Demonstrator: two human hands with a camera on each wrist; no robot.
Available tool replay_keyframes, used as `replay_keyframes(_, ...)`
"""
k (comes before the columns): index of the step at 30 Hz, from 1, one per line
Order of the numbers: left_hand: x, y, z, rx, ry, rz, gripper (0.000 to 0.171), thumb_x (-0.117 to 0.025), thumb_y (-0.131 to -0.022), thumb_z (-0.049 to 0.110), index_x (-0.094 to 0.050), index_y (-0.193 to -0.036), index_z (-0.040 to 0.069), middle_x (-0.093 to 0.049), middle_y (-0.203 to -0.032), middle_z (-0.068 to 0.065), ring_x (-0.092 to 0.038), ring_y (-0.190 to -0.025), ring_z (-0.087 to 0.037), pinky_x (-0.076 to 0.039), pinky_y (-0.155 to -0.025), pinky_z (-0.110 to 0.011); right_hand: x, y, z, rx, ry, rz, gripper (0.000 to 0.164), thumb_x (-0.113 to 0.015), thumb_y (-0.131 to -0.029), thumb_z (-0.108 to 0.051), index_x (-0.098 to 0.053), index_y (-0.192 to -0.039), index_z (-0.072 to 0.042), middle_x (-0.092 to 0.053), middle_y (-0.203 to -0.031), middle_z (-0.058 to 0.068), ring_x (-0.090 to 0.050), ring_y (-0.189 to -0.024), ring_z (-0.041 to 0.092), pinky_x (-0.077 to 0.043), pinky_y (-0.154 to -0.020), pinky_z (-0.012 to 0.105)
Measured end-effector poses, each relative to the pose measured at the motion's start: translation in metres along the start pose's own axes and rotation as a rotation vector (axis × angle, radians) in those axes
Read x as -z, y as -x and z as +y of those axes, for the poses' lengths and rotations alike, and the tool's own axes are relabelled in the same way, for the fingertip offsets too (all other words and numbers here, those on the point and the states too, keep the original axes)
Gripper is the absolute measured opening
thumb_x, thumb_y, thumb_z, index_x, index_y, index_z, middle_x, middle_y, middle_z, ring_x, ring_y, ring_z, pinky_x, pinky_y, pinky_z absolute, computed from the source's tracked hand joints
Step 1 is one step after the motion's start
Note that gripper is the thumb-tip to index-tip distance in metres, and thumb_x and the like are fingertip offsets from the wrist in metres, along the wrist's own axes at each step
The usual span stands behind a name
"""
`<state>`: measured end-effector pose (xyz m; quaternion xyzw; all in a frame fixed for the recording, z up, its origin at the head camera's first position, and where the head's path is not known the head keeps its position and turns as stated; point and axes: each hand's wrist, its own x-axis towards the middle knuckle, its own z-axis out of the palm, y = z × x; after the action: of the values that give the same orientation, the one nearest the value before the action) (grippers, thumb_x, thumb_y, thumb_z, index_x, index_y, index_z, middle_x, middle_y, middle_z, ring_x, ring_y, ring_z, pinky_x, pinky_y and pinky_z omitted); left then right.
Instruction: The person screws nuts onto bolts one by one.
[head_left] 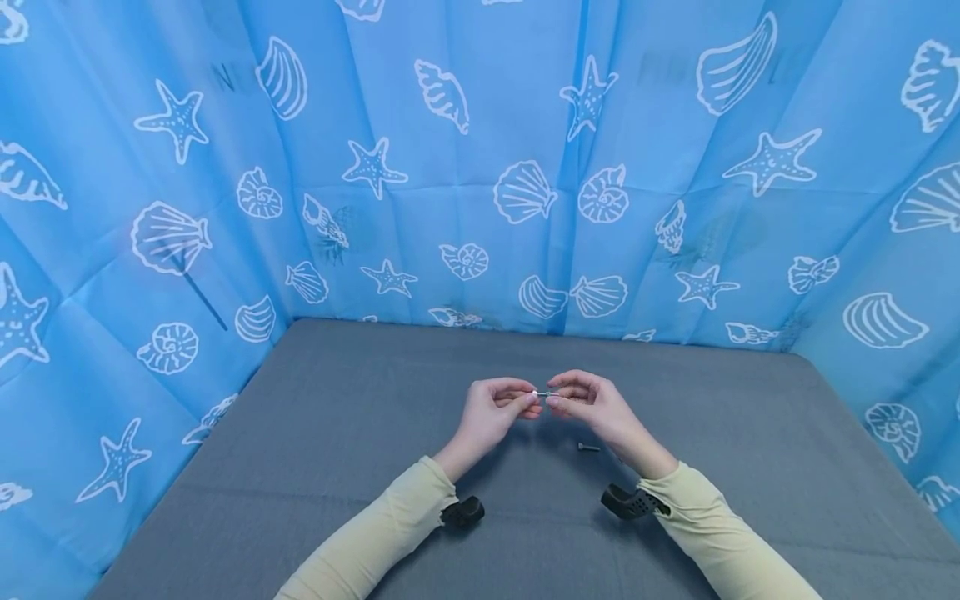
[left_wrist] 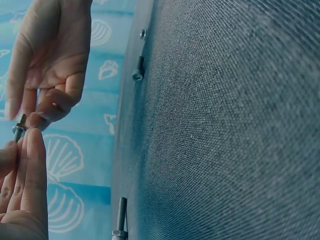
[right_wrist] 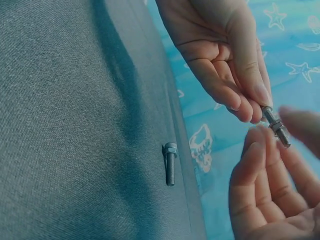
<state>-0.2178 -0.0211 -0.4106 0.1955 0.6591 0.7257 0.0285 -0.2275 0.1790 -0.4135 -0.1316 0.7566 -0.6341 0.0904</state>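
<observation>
My left hand point(head_left: 489, 414) pinches the head end of a small metal bolt point(right_wrist: 270, 115) between thumb and fingers. The bolt's free end points toward my right hand point(head_left: 596, 407). Partway along its shaft sits a hex nut point(right_wrist: 275, 126). The curled right fingers point(right_wrist: 255, 155) lie against the nut, with the blurred thumb close on the other side; whether the thumb touches it is hard to see. Both hands are raised above the grey table, fingertips almost meeting. Below the right hand, another bolt point(head_left: 588, 447) lies on the cloth.
The left wrist view shows a loose nut point(left_wrist: 143, 34) beyond that lying bolt. Nearer, a bolt with a nut on it point(left_wrist: 120, 220) is partly cut off by the frame. Blue shell-print curtains point(head_left: 465, 208) surround the grey cloth-covered table point(head_left: 337, 417).
</observation>
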Motion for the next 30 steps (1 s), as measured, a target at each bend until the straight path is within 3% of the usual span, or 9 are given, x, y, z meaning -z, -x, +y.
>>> replay_keyframes(4,0.0002,0.0006,0.0007,0.011,0.000,0.003,0.013,-0.061,-0.090,-0.006,-0.065,-0.100,-0.012,-0.066,-0.092,-0.031,-0.067,-0.084,-0.041,-0.058,-0.074,-0.040,0.0003,-0.0005,0.0008,0.024,0.023,0.003,0.029,-0.068,-0.091,-0.016,-0.062,-0.111,0.005,-0.065,-0.103,0.024,-0.063,-0.096,0.039,-0.053,-0.085,0.050)
replay_keyframes(9,0.0004,0.0018,0.0010,0.012,-0.002,-0.005,0.014,-0.062,-0.090,-0.006,-0.065,-0.101,-0.014,-0.066,-0.093,-0.031,-0.068,-0.085,-0.041,-0.058,-0.074,-0.041,0.0003,-0.0020,0.0010,-0.022,0.056,0.009,0.036,-0.062,-0.095,-0.028,-0.065,-0.107,0.006,-0.066,-0.097,0.025,-0.065,-0.087,0.032,-0.056,-0.079,0.045)
replay_keyframes(13,0.0008,0.0025,0.0005,0.017,0.012,0.002,0.014,-0.062,-0.089,-0.006,-0.065,-0.101,-0.013,-0.066,-0.093,-0.032,-0.068,-0.084,-0.039,-0.058,-0.074,-0.039,0.0000,-0.0006,0.0012,-0.008,0.019,0.003,0.035,-0.063,-0.095,-0.025,-0.061,-0.112,0.006,-0.067,-0.098,0.021,-0.065,-0.092,0.036,-0.056,-0.079,0.043)
replay_keyframes(19,0.0015,0.0028,0.0007,0.023,0.014,0.002,0.013,-0.063,-0.089,-0.006,-0.066,-0.101,-0.011,-0.066,-0.093,-0.031,-0.068,-0.084,-0.040,-0.058,-0.074,-0.039,-0.0002,0.0005,0.0012,0.023,0.005,-0.021,0.035,-0.067,-0.091,-0.019,-0.061,-0.112,0.008,-0.063,-0.106,0.028,-0.061,-0.100,0.045,-0.055,-0.083,0.045)
replay_keyframes(24,0.0012,0.0037,0.0008,0.026,-0.004,0.003,0.013,-0.063,-0.089,-0.005,-0.066,-0.101,-0.011,-0.066,-0.094,-0.031,-0.068,-0.084,-0.040,-0.058,-0.074,-0.039,-0.0005,-0.0008,0.0024,-0.009,0.055,-0.026,0.037,-0.061,-0.096,-0.026,-0.063,-0.110,0.008,-0.067,-0.097,0.020,-0.065,-0.090,0.035,-0.055,-0.080,0.047)
replay_keyframes(27,0.0012,0.0040,0.0011,0.029,0.000,0.008,0.013,-0.063,-0.089,-0.005,-0.066,-0.101,-0.011,-0.066,-0.094,-0.031,-0.068,-0.085,-0.040,-0.058,-0.075,-0.040,-0.0008,0.0002,0.0019,0.006,0.025,-0.033,0.036,-0.063,-0.095,-0.020,-0.059,-0.114,0.009,-0.065,-0.102,0.024,-0.066,-0.091,0.031,-0.055,-0.081,0.045)
replay_keyframes(30,0.0012,0.0041,0.0010,0.031,0.003,0.010,0.014,-0.063,-0.089,-0.005,-0.066,-0.101,-0.011,-0.066,-0.094,-0.031,-0.068,-0.085,-0.040,-0.058,-0.075,-0.040,-0.0005,0.0014,0.0004,0.026,0.000,-0.029,0.034,-0.067,-0.092,-0.015,-0.058,-0.115,0.009,-0.063,-0.108,0.028,-0.064,-0.097,0.037,-0.055,-0.083,0.043)
